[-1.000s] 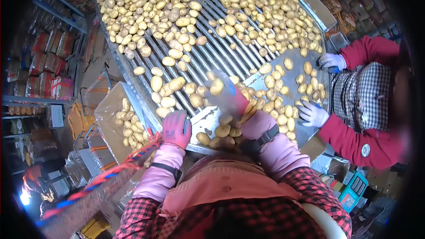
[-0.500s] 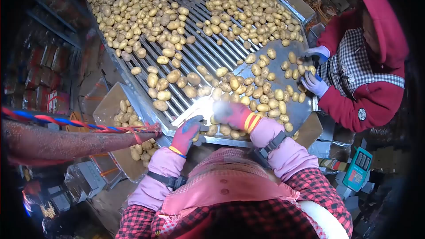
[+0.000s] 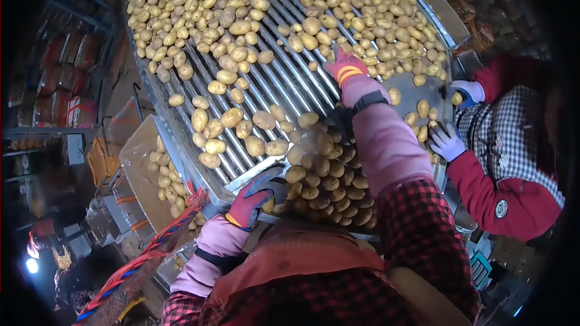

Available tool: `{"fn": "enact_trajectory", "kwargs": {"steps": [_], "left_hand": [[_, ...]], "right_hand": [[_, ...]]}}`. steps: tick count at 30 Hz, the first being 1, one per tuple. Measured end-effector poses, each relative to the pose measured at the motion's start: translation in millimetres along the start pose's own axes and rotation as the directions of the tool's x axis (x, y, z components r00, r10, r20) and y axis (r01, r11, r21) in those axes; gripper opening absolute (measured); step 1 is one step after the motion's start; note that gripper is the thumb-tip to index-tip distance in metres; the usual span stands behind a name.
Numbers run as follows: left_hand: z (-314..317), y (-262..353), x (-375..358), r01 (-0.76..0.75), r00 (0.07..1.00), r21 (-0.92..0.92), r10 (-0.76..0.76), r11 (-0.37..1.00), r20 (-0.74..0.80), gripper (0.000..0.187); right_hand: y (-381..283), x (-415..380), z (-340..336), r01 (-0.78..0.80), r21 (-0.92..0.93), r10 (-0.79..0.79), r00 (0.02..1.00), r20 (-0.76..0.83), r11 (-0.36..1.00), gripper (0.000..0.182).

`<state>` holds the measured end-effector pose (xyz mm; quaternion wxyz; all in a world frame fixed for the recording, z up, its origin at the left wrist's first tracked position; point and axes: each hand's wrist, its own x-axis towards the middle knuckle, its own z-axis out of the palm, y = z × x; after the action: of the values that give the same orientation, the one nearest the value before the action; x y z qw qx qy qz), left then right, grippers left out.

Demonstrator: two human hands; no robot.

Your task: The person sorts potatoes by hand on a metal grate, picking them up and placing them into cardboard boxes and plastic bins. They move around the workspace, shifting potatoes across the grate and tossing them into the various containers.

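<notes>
Potatoes (image 3: 314, 175) under outstretched right hand (image 3: 344, 66).

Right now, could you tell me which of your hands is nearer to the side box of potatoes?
Left. The left hand rests at the sorter's edge beside the box; the right hand reaches far up the rollers.

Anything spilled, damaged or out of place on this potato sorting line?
Nothing stands out. Tan potatoes lie on the metal roller conveyor and in the side cardboard box; the right hand reaches among them, the left hand rests at the edge.

No writing is legible; the round badge (image 3: 501, 208) on the co-worker's sleeve is unreadable.
</notes>
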<state>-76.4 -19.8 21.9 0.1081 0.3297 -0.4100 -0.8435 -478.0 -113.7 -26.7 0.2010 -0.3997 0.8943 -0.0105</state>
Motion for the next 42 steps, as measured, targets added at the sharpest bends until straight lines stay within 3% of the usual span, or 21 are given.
{"fn": "enact_trajectory", "kwargs": {"steps": [4,6,7,8,10,12,13,14,16,24,26,27,28,29,30,32,34,35,37,39,42], "left_hand": [[10,14,27,-0.017,0.998,-0.197,0.006,0.98,-0.055,0.05],[25,32,46,0.026,0.996,-0.276,-0.048,0.961,-0.074,0.054],[22,29,54,-0.219,0.973,0.216,0.229,0.951,-0.022,0.055],[22,33,60,-0.047,0.999,0.035,0.047,0.998,-0.008,0.056],[18,28,71,0.192,0.981,-0.223,-0.191,0.956,0.025,0.055],[1,6,76,0.291,0.955,-0.375,-0.291,0.88,0.059,0.048],[0,5,73,0.274,0.962,-0.354,-0.261,0.894,0.087,0.053],[-1,3,70,0.255,0.967,-0.334,-0.23,0.908,0.114,0.058],[-4,-3,69,0.258,0.965,-0.428,-0.211,0.866,0.153,0.058],[1,16,70,0.234,0.964,-0.512,-0.266,0.826,0.013,0.044],[0,18,68,0.217,0.973,-0.53,-0.222,0.82,0.056,0.047],[3,18,66,0.217,0.975,-0.539,-0.202,0.814,0.087,0.049],[8,18,66,0.217,0.975,-0.556,-0.204,0.802,0.086,0.049],[13,19,67,0.216,0.975,-0.567,-0.201,0.795,0.09,0.049],[18,20,66,0.224,0.974,-0.576,-0.207,0.786,0.096,0.049],[14,18,70,0.29,0.957,-0.491,-0.242,0.822,0.16,0.053],[9,1,75,0.26,0.955,-0.333,-0.19,0.907,0.228,0.055],[43,34,80,0.37,0.926,-0.469,-0.281,0.802,0.251,0.05],[47,29,80,0.269,0.945,-0.286,-0.195,0.92,0.262,0.049],[41,24,79,0.126,0.954,-0.096,-0.094,0.987,0.286,0.048],[27,22,77,-0.054,0.956,0.098,0.023,0.994,0.294,0.049]], "right_hand": [[-15,-19,-16,0.007,0.258,-0.036,0.994,0.108,0.966,0.074],[-20,-52,7,0.379,0.331,-0.434,0.894,0.108,0.864,0.059],[-18,-70,23,0.531,0.371,-0.602,0.791,0.105,0.762,0.052],[-14,-77,31,0.655,0.414,-0.744,0.661,0.091,0.632,0.046],[1,-57,5,0.477,0.313,-0.486,0.872,-0.056,0.821,0.031],[25,-13,-24,0.447,0.332,-0.311,0.867,-0.389,0.83,0.028],[38,17,-29,0.261,0.508,-0.134,0.953,-0.273,0.821,0.028],[47,47,-26,0.336,0.147,-0.234,0.852,-0.468,0.93,0.032],[50,92,-33,0.285,-0.356,-0.429,0.787,-0.443,0.89,0.034],[30,136,-23,0.016,-0.559,-0.28,0.877,-0.391,0.829,0.028],[40,115,-21,0.17,-0.343,-0.306,0.865,-0.397,0.924,0.029],[52,95,-3,0.351,-0.352,-0.496,0.669,-0.554,0.867,0.029],[58,84,10,0.419,-0.201,-0.458,0.712,-0.532,0.885,0.027],[58,70,33,0.253,-0.43,-0.443,0.786,-0.431,0.867,0.028],[67,34,50,0.507,-0.179,-0.485,0.572,-0.662,0.843,0.031],[66,-37,69,0.401,-0.03,-0.348,0.753,-0.558,0.915,0.027],[66,-82,84,0.368,-0.2,-0.407,0.664,-0.627,0.908,0.028],[57,-107,84,0.405,-0.061,-0.377,0.773,-0.51,0.912,0.031],[34,-162,82,0.388,0.24,-0.34,0.915,-0.218,0.89,0.039],[3,-214,60,0.594,0.513,-0.444,0.804,-0.395,0.619,0.044],[1,-217,44,0.569,0.437,-0.343,0.799,-0.494,0.696,0.046]]}}
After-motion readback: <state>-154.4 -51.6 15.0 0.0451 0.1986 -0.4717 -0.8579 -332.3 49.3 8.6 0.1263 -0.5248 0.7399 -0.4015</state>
